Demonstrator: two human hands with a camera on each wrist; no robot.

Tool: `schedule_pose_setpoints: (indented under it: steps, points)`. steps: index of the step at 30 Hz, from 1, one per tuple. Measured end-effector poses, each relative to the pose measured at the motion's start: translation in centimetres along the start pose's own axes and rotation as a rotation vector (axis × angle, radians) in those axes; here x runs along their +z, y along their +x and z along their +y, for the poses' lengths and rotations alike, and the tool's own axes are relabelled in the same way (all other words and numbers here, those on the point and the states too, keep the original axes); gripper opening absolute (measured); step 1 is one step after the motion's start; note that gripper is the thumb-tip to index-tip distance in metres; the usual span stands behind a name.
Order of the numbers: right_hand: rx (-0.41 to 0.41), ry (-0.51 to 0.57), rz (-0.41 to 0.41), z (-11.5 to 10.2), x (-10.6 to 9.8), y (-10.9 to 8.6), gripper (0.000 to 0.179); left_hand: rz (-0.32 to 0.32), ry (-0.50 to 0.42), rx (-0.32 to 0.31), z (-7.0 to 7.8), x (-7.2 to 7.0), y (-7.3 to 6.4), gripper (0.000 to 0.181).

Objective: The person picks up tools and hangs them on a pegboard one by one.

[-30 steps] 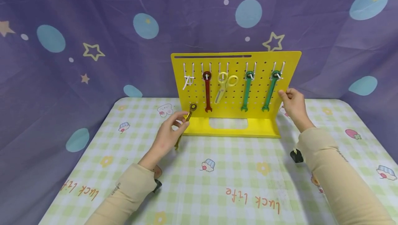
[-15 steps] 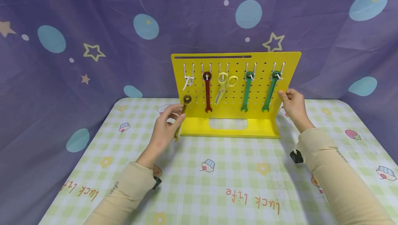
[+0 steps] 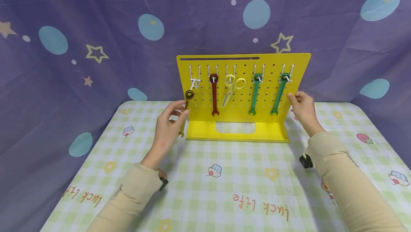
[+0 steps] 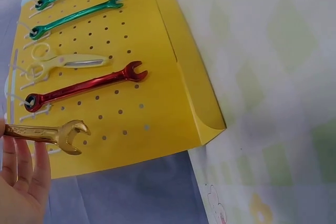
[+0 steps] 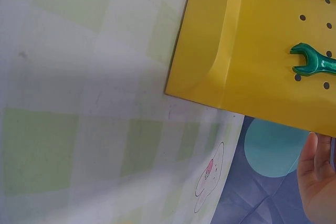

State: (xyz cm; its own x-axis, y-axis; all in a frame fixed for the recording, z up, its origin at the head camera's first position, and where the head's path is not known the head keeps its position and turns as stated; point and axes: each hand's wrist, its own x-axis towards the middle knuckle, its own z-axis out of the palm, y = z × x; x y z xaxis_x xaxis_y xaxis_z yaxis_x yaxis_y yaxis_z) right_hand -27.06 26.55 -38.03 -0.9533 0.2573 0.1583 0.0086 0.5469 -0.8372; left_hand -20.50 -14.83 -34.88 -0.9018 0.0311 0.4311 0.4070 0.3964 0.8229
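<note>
My left hand [image 3: 168, 125] pinches a gold wrench [image 4: 44, 134] by its shank, ring end up and open end down, in front of the pegboard's left edge. The ring is just below the leftmost white hook [image 3: 194, 82], which carries nothing. My right hand [image 3: 303, 110] grips the right edge of the yellow pegboard [image 3: 240, 112] between thumb and fingers. On the board hang a red wrench [image 3: 214, 96], pale yellow scissors [image 3: 229, 91], a green wrench [image 3: 255, 96] and, nearest my right hand, another green wrench [image 3: 279, 96].
The pegboard stands upright on its yellow base [image 3: 202, 130] toward the back of a table with a checked cloth [image 3: 244, 175]. A purple patterned curtain [image 3: 205, 18] hangs close behind. Small dark devices sit at both wrists.
My left hand has risen and moved slightly left with the gold wrench, bringing its ring from low on the board to just under the leftmost hook. The right hand stays on the edge.
</note>
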Motion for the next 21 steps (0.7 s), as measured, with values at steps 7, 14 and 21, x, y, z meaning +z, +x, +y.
schedule_pose_setpoints:
  steps: [7,14,21]
  points:
    - [-0.004,0.003,-0.004,0.1,0.0,0.0,0.047,0.027,-0.029,-0.025,0.1,0.3,0.6,0.03]
    - [0.01,0.003,-0.014,0.1,0.0,0.0,0.049,0.027,-0.034,-0.031,-0.2,0.5,1.2,0.031]
    - [0.02,0.007,-0.014,0.0,0.0,0.1,0.047,0.021,-0.023,-0.053,-0.8,0.8,2.2,0.031]
